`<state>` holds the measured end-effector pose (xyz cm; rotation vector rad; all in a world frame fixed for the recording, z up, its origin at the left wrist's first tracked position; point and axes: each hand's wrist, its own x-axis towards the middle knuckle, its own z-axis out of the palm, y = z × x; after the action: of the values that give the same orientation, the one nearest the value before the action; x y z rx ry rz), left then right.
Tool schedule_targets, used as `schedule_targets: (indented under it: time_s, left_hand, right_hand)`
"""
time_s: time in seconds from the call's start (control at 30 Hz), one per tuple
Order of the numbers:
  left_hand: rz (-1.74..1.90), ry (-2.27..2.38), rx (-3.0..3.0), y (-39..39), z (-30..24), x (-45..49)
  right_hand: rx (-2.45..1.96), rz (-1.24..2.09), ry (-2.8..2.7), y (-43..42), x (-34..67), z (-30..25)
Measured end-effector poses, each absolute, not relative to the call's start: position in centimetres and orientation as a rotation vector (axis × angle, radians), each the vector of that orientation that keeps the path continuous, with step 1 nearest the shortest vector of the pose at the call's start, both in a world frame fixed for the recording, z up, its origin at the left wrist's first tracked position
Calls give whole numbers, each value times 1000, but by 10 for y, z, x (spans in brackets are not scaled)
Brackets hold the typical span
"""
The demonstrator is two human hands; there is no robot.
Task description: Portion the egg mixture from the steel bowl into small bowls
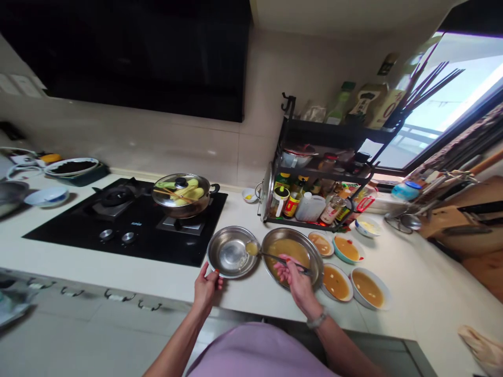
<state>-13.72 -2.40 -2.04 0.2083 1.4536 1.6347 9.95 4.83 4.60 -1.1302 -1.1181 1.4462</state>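
My left hand (207, 287) grips the near rim of a shiny metal bowl (231, 251), which holds only a few small bits at its bottom right. My right hand (294, 277) is closed around the dark handle of a ladle (252, 248). Yellowish liquid fills the ladle's cup, which hangs over the right edge of that bowl. Beneath my right hand stands a second metal bowl (313, 250) with yellow-brown liquid in it. Just to the right, several small bowls (387, 302) hold orange-brown liquid with pale bits.
On the black gas stove (157, 246) sits a lidded pan (183, 211) with yellow-green food and chopsticks inside. A black rack (334, 133) of bottles stands against the wall. Farther right are a knife block (451, 209) and a cloth (481, 348). A white bowl (47, 198) rests left of the stove.
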Motion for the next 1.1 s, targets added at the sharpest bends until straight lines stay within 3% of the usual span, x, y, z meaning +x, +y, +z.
schedule_targets:
  time_s: [0.13,0.3,0.47,0.8,1.1]
  left_hand:
    - [1641,1435,209,-24,-18,-131]
    - [1637,1431,217,-24,-15,-128]
    - [1643,1422,204,-22,-21,-129]
    - [1634,1414,222,-19,-30,-130]
    - [1620,1420,218,-20,-26,-130]
  right_hand:
    - [-1110,1347,-1441,43,96,41]
    - [-918,898,-1888,44,122,48]
    - [-1101,599,-1764,58,161,44]
    - [-1428,886,-1273,60,180,2]
    - [-1341,1039,-846,65,178,13]
